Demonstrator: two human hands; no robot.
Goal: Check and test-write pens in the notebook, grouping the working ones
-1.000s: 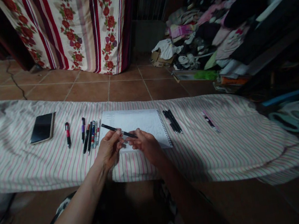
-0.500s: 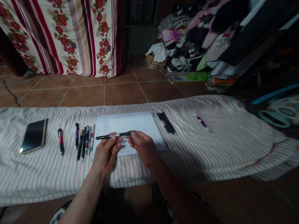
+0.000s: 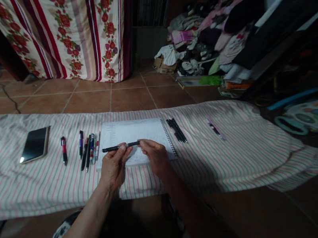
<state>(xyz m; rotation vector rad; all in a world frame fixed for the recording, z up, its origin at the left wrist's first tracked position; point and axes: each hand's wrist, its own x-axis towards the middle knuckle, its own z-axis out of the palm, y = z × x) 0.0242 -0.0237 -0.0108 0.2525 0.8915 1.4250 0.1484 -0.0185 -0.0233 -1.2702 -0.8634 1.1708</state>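
A black pen (image 3: 111, 148) with a pale band near its middle lies level between my two hands, above an open spiral notebook (image 3: 136, 126). My left hand (image 3: 114, 164) pinches it close to the middle. At its right end, the thumb and fingers of my right hand (image 3: 154, 152) close on the tip. Left of the notebook lies a row of several pens (image 3: 88, 152), with a red and black pen (image 3: 64, 151) farther left. Several black pens (image 3: 177, 130) rest just right of the spiral binding.
Striped cloth (image 3: 236, 151) covers the low surface. A dark-screened tablet (image 3: 34, 144) lies at its left, a pink and black pen (image 3: 215, 129) at its right. Beyond the tiled floor (image 3: 128, 95) hang a flowered curtain (image 3: 82, 34) and a heap of clothes (image 3: 206, 35).
My left hand has slid a little to the right along the pen, and my right hand has shifted slightly right at its end. The things on the cloth stay put.
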